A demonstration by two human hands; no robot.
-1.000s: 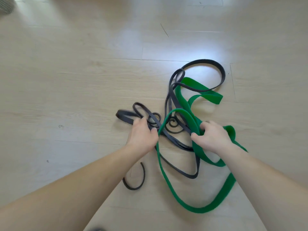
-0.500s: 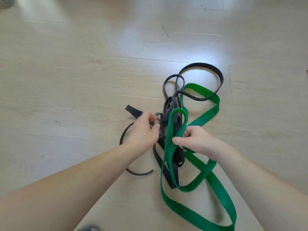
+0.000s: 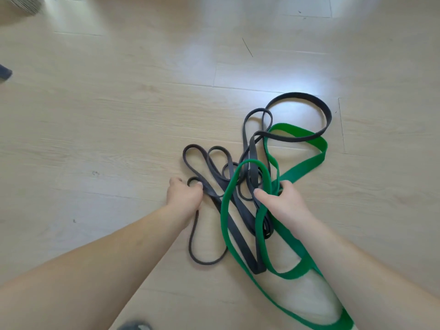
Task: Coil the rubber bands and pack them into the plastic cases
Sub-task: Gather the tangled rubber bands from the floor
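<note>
A tangle of long rubber bands lies on the pale wooden floor [image 3: 119, 120]. A wide green band [image 3: 302, 166] loops from the upper right down to the lower right edge. Several thin black bands [image 3: 300, 96] cross over and under it. My left hand [image 3: 184, 197] grips a thin black band at the left of the tangle, a small loop showing at its fingertips. My right hand [image 3: 281, 201] holds green and black strands together in the middle of the tangle. No plastic case is in view.
A grey ribbed object [image 3: 21, 4] sits at the top left corner, and a dark item [image 3: 4, 72] pokes in at the left edge. A grey thing [image 3: 134, 326] shows at the bottom edge, between my forearms.
The black bands have spread out to the left into open loops. My left hand shifted left and down along a black strand; my right hand moved right, holding the green band.
</note>
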